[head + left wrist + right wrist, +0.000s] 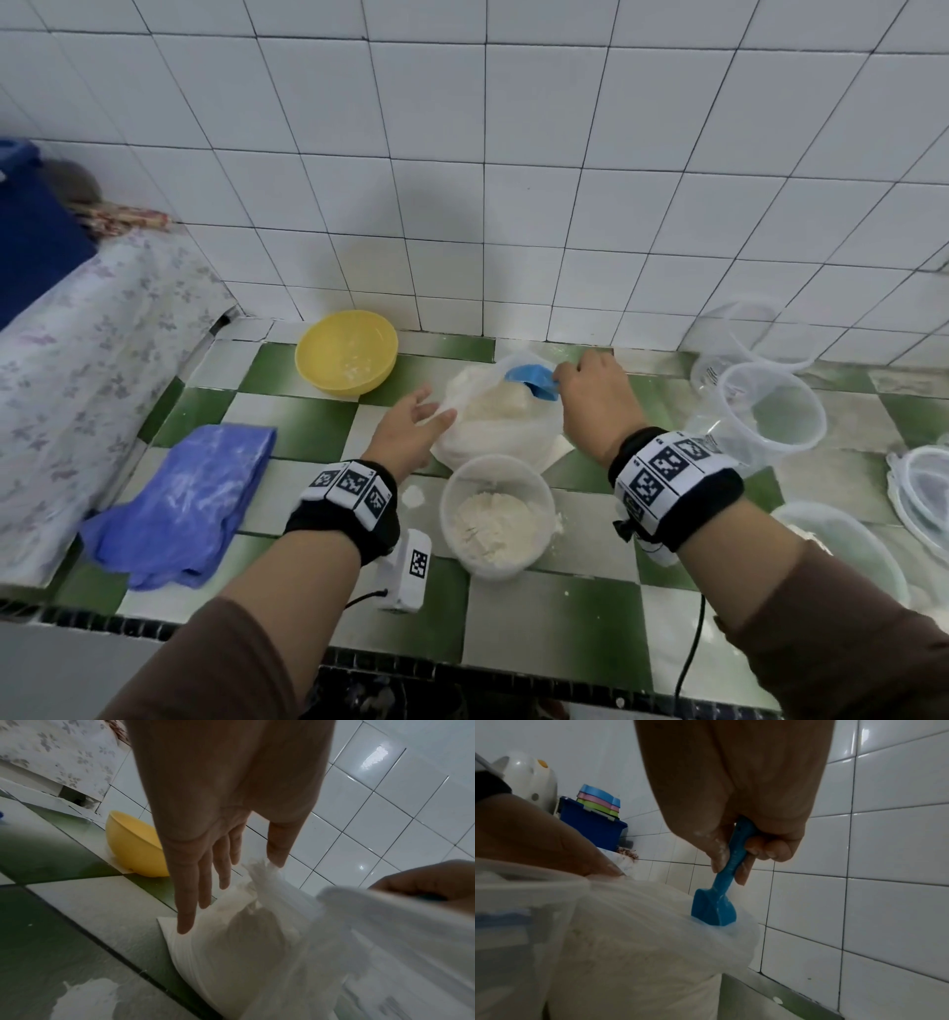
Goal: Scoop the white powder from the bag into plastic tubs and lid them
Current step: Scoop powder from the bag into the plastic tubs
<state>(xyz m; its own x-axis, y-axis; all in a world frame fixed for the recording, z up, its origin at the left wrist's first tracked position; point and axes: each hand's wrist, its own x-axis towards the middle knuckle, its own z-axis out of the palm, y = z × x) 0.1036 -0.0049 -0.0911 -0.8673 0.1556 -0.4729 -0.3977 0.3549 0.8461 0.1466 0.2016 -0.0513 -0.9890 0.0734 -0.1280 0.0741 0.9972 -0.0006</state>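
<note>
Head view: a clear plastic bag (495, 416) of white powder (500, 406) is seen lying on the green-and-white tiled tabletop (308, 426), close to the white tiled wall (513, 154). A blue scoop (534, 380) is gripped by its handle in the right hand (595, 390), fingers and thumb curled round it, and its bowl is lowered into the mouth of the bag. In the right wrist view the scoop (716, 910) is shown pointing down, its bowl partly sunk behind the bag's plastic.

The left hand (411, 426) is held at the bag's left edge. In the left wrist view its fingers (185, 902) are stretched out nearly straight, and a fold of the bag's rim (262, 866) is met by the thumb; whether the plastic is pinched cannot be told.

Just in front of the bag, a round plastic tub (497, 519) partly filled with powder stands without a lid. To the right, several empty clear tubs (770, 406) are gathered, one lying on its side against the wall. A yellow bowl (346, 352) sits left of the bag near the wall, and a crumpled blue plastic bag (179, 503) lies at the tabletop's left end. A spill of powder (413, 496) is seen beside the filled tub.
</note>
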